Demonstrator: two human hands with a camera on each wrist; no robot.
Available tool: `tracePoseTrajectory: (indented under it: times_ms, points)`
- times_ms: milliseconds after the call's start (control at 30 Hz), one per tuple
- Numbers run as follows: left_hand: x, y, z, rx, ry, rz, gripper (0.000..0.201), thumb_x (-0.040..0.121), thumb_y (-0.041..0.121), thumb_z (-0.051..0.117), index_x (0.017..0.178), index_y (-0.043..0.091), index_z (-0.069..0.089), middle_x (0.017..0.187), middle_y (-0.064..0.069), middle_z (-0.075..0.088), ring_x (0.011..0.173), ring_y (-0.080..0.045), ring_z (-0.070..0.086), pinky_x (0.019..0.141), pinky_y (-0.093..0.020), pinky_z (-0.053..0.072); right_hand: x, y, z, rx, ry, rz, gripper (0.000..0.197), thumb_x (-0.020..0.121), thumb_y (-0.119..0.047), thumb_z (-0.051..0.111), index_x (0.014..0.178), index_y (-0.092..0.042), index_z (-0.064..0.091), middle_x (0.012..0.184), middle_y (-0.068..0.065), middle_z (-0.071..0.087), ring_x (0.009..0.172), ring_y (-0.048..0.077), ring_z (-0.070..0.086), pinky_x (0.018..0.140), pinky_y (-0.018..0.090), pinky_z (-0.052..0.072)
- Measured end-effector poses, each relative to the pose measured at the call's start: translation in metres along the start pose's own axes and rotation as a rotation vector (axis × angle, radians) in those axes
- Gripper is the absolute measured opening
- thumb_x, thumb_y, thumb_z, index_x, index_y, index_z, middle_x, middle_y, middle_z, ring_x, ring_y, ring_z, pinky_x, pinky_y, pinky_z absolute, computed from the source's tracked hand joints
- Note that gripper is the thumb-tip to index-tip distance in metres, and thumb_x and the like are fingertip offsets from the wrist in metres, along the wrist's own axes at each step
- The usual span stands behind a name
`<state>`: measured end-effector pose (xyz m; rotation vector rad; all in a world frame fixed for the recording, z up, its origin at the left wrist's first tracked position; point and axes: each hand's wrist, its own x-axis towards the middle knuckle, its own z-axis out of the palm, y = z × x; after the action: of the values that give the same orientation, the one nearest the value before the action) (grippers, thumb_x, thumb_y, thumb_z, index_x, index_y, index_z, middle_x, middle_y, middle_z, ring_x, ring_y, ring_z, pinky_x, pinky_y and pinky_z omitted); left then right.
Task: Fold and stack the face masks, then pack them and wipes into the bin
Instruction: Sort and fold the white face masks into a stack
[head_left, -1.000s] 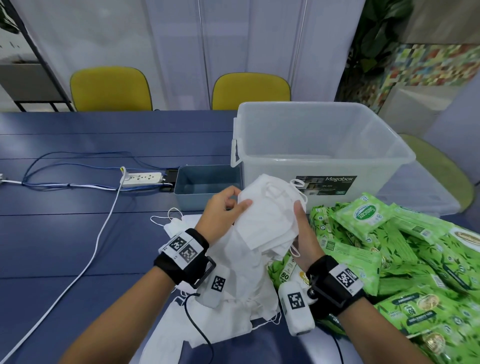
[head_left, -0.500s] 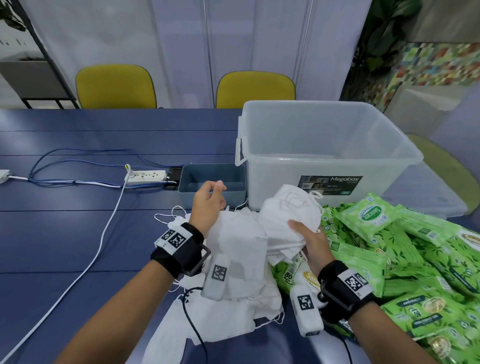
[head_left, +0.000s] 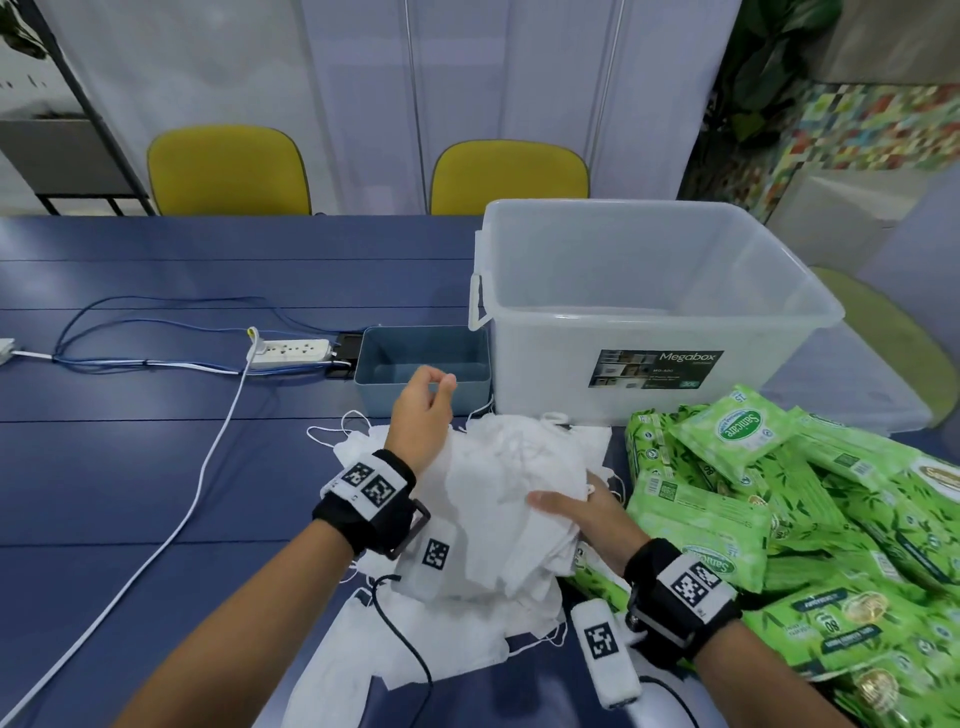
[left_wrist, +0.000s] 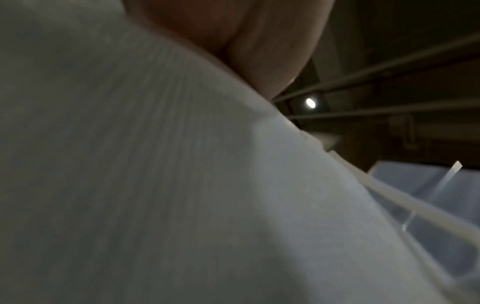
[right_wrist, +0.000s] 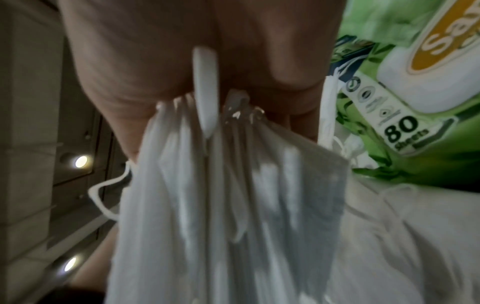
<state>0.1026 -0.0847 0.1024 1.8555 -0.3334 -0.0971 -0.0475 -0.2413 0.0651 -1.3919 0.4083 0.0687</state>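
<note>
Your right hand clasps a bundle of soft, pleated white face masks atop the loose heap on the blue bench. Your left hand hovers above, fingers loosely curled, holding nothing. Glossy green wipe packs lie beside the clear plastic bin.

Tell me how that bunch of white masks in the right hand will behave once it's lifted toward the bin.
The masks likely flop: their layers hang limp and fan apart below the right hand. Probably light, being thin fabric. Loose ear loops dangle and may snag the pile below.
</note>
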Motion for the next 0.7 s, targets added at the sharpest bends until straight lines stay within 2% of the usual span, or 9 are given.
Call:
tracePoseTrajectory:
  times_ms: [100,233,333,400,433,500,533,667,700]
  points:
    - [-0.005,0.004,0.006,0.198,-0.065,0.131,0.014,0.099,0.022,0.044,0.091,0.012,0.049,0.050,0.006,0.038,0.046,-0.010,0.034,0.048,-0.023,0.028,-0.002,0.000,0.013,-0.028,-0.090,-0.013,0.064,0.061,-0.042,0.076,0.115,-0.012,0.059,0.103,0.000,0.074,0.096,0.016,0.070,0.078,0.024,0.054]
    - [-0.010,0.006,0.011,0.334,-0.134,0.198,0.014,0.100,0.023,0.042,0.096,0.011,0.047,0.052,0.005,0.038,0.047,-0.013,0.033,0.047,-0.026,0.028,-0.003,0.002,0.025,-0.011,-0.085,-0.007,0.063,0.064,-0.054,0.070,0.114,-0.017,0.062,0.110,0.002,0.072,0.105,0.019,0.067,0.093,0.035,0.051]
    - [-0.012,0.007,0.014,0.367,-0.142,0.178,0.017,0.101,0.024,0.040,0.099,0.009,0.047,0.055,0.002,0.040,0.050,-0.015,0.036,0.051,-0.030,0.029,-0.005,0.003,0.030,-0.040,-0.078,-0.020,0.064,0.065,-0.053,0.073,0.116,-0.016,0.059,0.108,0.002,0.072,0.101,0.019,0.068,0.090,0.034,0.053]
    - [-0.012,0.008,0.016,0.372,-0.145,0.167,0.017,0.101,0.025,0.039,0.099,0.009,0.046,0.057,0.001,0.042,0.052,-0.016,0.037,0.053,-0.031,0.030,-0.006,0.002,0.032,-0.096,-0.078,-0.032,0.068,0.059,-0.053,0.079,0.115,-0.019,0.058,0.107,0.001,0.072,0.100,0.017,0.068,0.090,0.034,0.053]
    - [-0.012,0.008,0.018,0.373,-0.147,0.166,0.017,0.101,0.025,0.039,0.099,0.009,0.046,0.058,0.000,0.044,0.053,-0.016,0.038,0.054,-0.031,0.031,-0.006,0.002,0.034,-0.133,-0.078,-0.043,0.064,0.060,-0.049,0.082,0.113,-0.023,0.059,0.106,-0.001,0.072,0.100,0.015,0.068,0.090,0.034,0.053]
    - [-0.012,0.008,0.020,0.372,-0.152,0.172,0.017,0.101,0.024,0.039,0.100,0.009,0.047,0.062,-0.002,0.049,0.055,-0.018,0.041,0.056,-0.030,0.033,-0.004,0.002,0.036,-0.193,-0.069,-0.053,0.046,0.069,-0.029,0.084,0.106,-0.029,0.057,0.103,-0.006,0.070,0.099,0.011,0.066,0.090,0.031,0.052]
    - [-0.013,0.008,0.021,0.363,-0.149,0.176,0.016,0.101,0.023,0.039,0.099,0.009,0.047,0.062,-0.001,0.049,0.054,-0.017,0.041,0.056,-0.030,0.032,-0.003,0.003,0.036,-0.215,-0.049,-0.051,0.044,0.071,-0.022,0.083,0.105,-0.029,0.056,0.103,-0.009,0.069,0.099,0.010,0.066,0.090,0.030,0.052]
    - [-0.004,0.006,0.017,0.204,-0.072,0.106,0.012,0.099,0.020,0.043,0.090,0.014,0.048,0.060,0.005,0.046,0.058,-0.019,0.041,0.060,-0.030,0.035,0.003,0.011,0.031,-0.175,-0.002,-0.010,0.071,0.053,-0.037,0.079,0.116,-0.013,0.056,0.105,0.003,0.071,0.096,0.019,0.068,0.086,0.033,0.054]
    - [0.000,0.005,0.014,0.149,-0.054,0.080,0.012,0.099,0.019,0.043,0.089,0.014,0.048,0.063,0.007,0.048,0.062,-0.021,0.043,0.064,-0.031,0.037,0.003,0.012,0.027,-0.143,0.010,0.005,0.069,0.053,-0.034,0.078,0.114,-0.011,0.057,0.103,0.004,0.071,0.093,0.018,0.069,0.081,0.031,0.055]
